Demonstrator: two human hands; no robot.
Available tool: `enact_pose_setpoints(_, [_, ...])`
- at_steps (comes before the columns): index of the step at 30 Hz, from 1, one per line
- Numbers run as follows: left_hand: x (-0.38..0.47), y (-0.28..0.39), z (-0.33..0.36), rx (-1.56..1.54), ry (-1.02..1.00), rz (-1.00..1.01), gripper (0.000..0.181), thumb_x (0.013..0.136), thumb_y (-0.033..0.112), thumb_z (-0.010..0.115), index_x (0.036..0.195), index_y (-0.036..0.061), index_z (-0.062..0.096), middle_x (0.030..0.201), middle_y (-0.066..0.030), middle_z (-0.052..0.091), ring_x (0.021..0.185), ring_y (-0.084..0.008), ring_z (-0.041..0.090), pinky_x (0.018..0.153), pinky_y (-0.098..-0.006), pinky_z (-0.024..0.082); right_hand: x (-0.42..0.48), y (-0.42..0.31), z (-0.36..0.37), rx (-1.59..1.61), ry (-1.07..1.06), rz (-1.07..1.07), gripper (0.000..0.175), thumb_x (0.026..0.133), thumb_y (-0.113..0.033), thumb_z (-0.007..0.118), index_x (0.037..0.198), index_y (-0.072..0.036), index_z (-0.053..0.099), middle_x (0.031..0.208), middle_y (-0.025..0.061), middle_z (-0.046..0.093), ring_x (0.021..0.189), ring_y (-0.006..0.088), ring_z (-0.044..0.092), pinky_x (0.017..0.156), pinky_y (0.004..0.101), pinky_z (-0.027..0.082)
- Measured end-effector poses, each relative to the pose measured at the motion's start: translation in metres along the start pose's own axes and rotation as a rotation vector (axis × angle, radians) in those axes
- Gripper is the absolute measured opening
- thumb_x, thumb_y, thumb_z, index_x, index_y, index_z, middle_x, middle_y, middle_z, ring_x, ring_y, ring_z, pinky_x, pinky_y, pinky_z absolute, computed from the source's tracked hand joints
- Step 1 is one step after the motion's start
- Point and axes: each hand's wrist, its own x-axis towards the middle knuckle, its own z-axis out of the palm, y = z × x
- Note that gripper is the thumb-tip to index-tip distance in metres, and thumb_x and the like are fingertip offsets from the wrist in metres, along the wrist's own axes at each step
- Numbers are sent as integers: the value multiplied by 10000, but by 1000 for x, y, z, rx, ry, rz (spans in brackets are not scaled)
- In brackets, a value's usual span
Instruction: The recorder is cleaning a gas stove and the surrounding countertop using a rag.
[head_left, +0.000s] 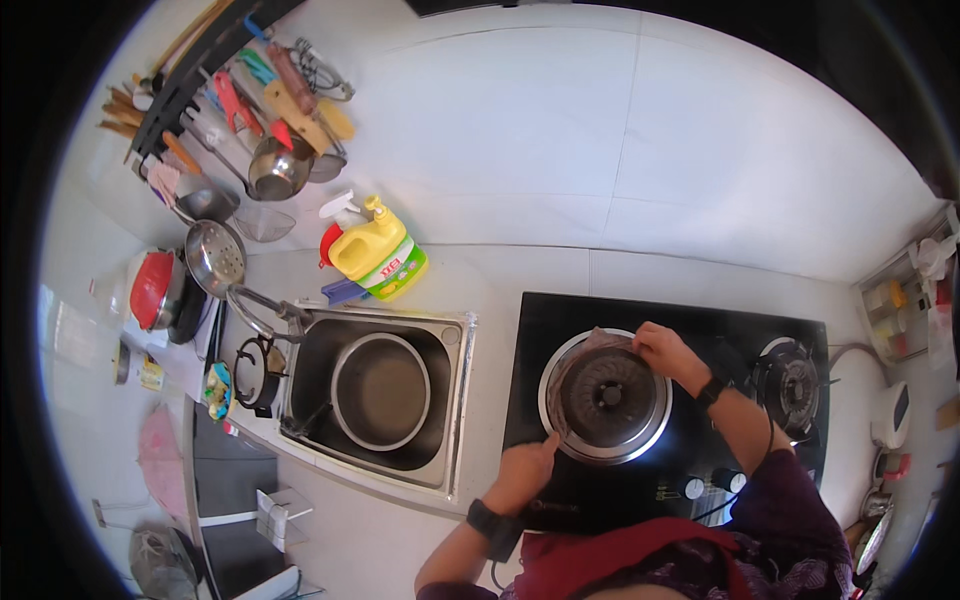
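My right hand (670, 351) is at the upper right rim of the left gas burner (611, 420), its fingers closed on the end of a thin brownish cloth (592, 343). The cloth runs in a curved strip along the burner's upper and left edge, inside the shiny metal drip ring (651, 442). My left hand (526, 471) is at the ring's lower left, index finger stretched to the rim by the cloth's lower end. Whether that hand pinches the cloth is not clear. The burner sits in a black glass gas hob (697, 322) without a pan support over it.
A steel sink (450, 420) at left holds a round metal pot (381, 442). Beside it rest a black pan support (255, 375) and faucet (259, 319). A yellow detergent bottle (375, 251) stands behind. Right are the second burner (789, 386) and control knobs (691, 487). Utensils (289, 112) hang upper left.
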Motion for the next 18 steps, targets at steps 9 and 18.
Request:
enact_pose_setpoints(9, [-24, -2, 5, -39, 48, -37, 323, 757, 101, 497, 1080, 101, 520, 590, -77, 550, 528, -247, 569, 475, -369, 448, 34, -7, 1, -130, -96, -27, 105, 664, 26, 515, 739, -37, 553, 773, 111, 539, 711, 288, 556, 619, 337, 452])
enact_pose_setpoints(18, [-76, 43, 15, -238, -52, -80, 341, 717, 64, 485, 1056, 83, 506, 558, -103, 547, 500, -289, 561, 430, -416, 423, 82, -34, 38, -15, -369, -351, 69, 678, 14, 524, 728, -32, 540, 763, 118, 538, 750, 311, 545, 654, 373, 446])
